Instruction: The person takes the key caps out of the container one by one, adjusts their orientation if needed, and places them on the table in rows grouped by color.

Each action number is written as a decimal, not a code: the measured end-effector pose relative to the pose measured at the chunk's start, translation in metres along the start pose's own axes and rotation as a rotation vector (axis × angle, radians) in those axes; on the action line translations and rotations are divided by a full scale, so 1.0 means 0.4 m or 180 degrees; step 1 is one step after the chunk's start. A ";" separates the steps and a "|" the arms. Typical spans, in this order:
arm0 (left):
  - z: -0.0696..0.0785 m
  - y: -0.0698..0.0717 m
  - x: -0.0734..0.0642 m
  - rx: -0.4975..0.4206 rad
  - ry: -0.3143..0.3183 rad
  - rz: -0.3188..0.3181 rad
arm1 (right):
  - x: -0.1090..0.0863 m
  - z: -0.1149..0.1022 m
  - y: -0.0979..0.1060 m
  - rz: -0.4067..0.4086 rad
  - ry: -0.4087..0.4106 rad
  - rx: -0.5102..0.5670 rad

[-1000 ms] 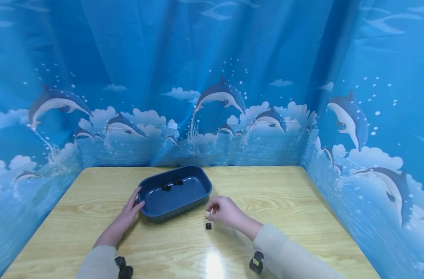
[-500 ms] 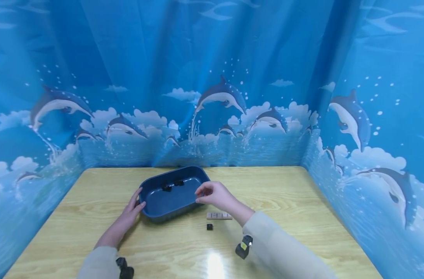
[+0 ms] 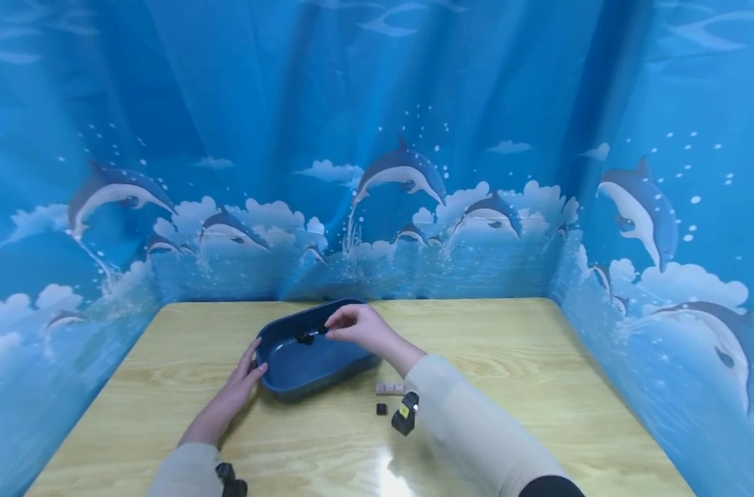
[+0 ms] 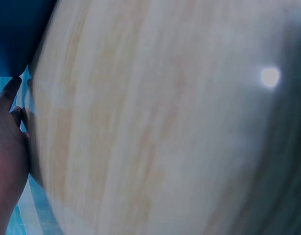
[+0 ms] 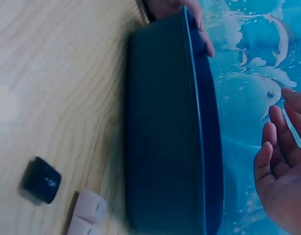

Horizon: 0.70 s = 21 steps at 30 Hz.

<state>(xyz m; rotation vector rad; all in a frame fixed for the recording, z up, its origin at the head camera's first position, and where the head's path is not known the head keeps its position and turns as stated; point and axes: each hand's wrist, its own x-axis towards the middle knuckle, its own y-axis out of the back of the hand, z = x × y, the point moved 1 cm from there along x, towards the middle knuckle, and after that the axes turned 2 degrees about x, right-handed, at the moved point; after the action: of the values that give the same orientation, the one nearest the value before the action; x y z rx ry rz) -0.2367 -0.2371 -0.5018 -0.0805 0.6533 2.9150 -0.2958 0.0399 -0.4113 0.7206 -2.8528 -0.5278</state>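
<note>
While sleeve (image 3: 476,431) overlaps pale row (image 3: 390,389) | left grip (image 3: 239,381) wide against blue tub (image 3: 308,364) | right grip (image 3: 372,333): can't tell

Right sleeve (image 3: 457,407) hides the right end of the pale block row (image 3: 388,388) from me. Can't tell if the right hand (image 3: 365,331) pinches anything. Black bits (image 3: 305,338) too small to identify. Left-wrist view crops the tub (image 4: 18,29).

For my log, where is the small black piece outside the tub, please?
In the head view, the black piece lies on the table below the pale blocks, lower right of the tub.
</note>
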 end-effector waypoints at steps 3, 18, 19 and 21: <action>0.001 -0.001 0.001 -0.0051 0.0071 -0.0011 | 0.028 0.007 -0.008 -0.0110 -0.0010 -0.0020; -0.014 -0.007 0.003 -0.0072 -0.0090 0.0095 | 0.143 0.048 -0.063 -0.0859 -0.0180 -0.0080; -0.013 -0.007 0.003 -0.0072 -0.0108 0.0104 | 0.149 0.053 -0.064 -0.0898 -0.0180 -0.0097; -0.011 -0.005 0.003 -0.0070 -0.0121 0.0116 | 0.160 0.062 -0.063 -0.0947 -0.0180 -0.0178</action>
<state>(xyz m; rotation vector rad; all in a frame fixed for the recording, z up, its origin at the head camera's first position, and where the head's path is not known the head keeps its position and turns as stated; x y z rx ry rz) -0.2375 -0.2369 -0.5070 -0.0157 0.6231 2.9512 -0.3464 -0.0044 -0.4399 1.1460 -2.7824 -0.6740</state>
